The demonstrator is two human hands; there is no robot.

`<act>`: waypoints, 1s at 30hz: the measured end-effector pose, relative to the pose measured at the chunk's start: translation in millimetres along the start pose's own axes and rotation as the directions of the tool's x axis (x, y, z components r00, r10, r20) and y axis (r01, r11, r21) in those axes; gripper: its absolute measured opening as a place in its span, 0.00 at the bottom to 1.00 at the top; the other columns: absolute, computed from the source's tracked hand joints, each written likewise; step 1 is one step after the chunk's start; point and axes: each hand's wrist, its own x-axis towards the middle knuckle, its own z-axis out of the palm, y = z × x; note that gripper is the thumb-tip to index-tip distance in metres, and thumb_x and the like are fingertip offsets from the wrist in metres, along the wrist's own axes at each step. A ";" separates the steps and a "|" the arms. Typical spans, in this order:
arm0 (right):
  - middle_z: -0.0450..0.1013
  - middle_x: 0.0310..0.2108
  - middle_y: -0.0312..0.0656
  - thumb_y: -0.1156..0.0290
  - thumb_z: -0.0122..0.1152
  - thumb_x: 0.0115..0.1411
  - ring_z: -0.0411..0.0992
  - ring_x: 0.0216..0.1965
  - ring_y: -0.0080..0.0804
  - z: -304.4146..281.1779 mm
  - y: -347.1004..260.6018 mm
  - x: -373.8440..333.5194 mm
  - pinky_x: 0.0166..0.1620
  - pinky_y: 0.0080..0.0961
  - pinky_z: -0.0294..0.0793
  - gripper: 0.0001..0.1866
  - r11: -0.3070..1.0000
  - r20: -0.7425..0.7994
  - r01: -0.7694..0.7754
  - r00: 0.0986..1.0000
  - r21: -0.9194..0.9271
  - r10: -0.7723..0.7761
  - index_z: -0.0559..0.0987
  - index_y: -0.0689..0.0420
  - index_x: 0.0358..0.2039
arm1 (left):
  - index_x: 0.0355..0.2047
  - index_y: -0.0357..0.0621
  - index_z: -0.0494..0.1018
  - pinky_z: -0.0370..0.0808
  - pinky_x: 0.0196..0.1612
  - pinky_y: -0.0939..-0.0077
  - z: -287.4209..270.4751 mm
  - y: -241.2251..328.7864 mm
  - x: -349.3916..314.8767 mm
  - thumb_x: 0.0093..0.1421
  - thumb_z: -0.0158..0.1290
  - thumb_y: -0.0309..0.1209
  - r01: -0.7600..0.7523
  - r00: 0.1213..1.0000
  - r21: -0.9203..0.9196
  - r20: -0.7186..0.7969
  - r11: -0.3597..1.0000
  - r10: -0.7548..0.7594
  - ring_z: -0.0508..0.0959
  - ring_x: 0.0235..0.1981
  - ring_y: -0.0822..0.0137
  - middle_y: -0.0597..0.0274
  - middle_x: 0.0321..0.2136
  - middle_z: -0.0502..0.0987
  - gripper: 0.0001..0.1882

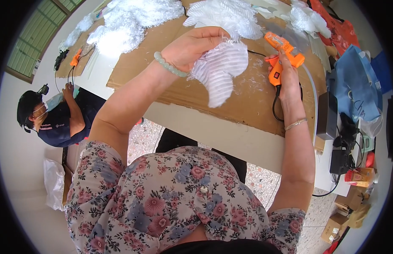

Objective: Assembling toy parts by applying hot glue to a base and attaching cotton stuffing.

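Pinched at its top edge by my left hand (192,47), a white striped piece of frayed fabric (224,70) hangs above the cardboard. My right hand (287,72) is wrapped round the handle of an orange glue gun (284,51), whose body points up and to the left. A black cord (276,103) runs from the handle's base. The fabric and the glue gun are apart. Beyond my left hand lies a pile of white striped fabric pieces (224,17).
Brown cardboard (179,91) covers the white table. Fluffy white material (139,21) is heaped at the far left. A blue bag (355,80) and a black box (327,116) are at the right. A co-worker (56,114) sits at the left near another orange glue gun (76,58).
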 end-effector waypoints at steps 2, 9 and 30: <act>0.74 0.29 0.40 0.61 0.49 0.62 0.67 0.22 0.21 1.7 -1.1 -1.9 0.26 0.15 0.68 0.16 1.000 0.000 0.013 1.000 0.013 -0.013 0.71 0.59 0.43 | 0.41 0.37 0.71 0.71 0.37 0.83 1.7 -9.9 9.3 0.61 0.44 0.28 0.033 0.998 0.082 0.047 0.996 -0.037 0.73 0.35 0.77 0.66 0.34 0.74 0.11; 0.73 0.28 0.37 0.59 0.53 0.59 0.66 0.23 0.21 7.0 -3.1 -0.5 0.24 0.18 0.67 0.16 1.000 0.029 0.021 0.999 0.024 -0.021 0.73 0.55 0.42 | 0.37 0.40 0.74 0.71 0.33 0.80 -34.6 -26.7 51.5 0.58 0.49 0.34 0.111 0.992 0.792 -0.053 0.600 -0.114 0.73 0.26 0.75 0.67 0.28 0.75 0.12; 0.74 0.30 0.43 0.63 0.47 0.63 0.68 0.23 0.20 4.8 -4.3 -3.9 0.27 0.15 0.69 0.17 0.999 0.019 0.027 0.999 -0.025 -0.026 0.70 0.60 0.46 | 0.34 0.44 0.73 0.71 0.32 0.75 -36.8 -14.5 7.9 0.52 0.56 0.29 -0.176 0.949 0.901 0.048 0.396 0.311 0.74 0.26 0.68 0.61 0.24 0.75 0.08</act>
